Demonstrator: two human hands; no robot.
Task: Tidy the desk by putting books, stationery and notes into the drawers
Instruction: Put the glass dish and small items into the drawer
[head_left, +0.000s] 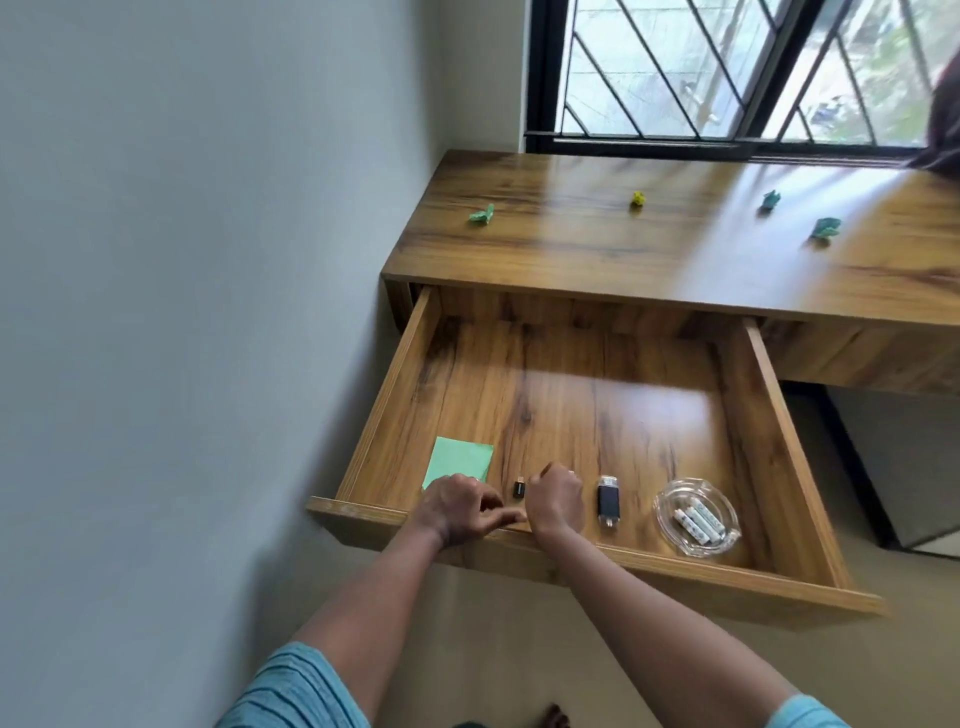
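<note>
The wooden desk's left drawer (395, 384) is pulled wide open. Inside near its front lie a green pad of notes (462, 460), a tiny black adapter (518, 488) and a black USB stick (608, 502). A glass dish (670, 491) there holds white batteries (698, 524). My left hand (457, 512) rests at the drawer's front rim over the pad's near corner, fingers curled and pinched together. My right hand (555, 500) is a loose fist just right of the adapter. Nothing shows in either hand. Several crumpled paper balls lie on the desk top: green (481, 214), yellow (638, 198), teal (771, 199).
A plain wall runs close along the drawer's left side. A barred window (727, 78) stands behind the desk top (597, 249). Another teal paper ball (826, 228) lies at the right. A second drawer front (862, 358) sits shut to the right. Bare floor lies below.
</note>
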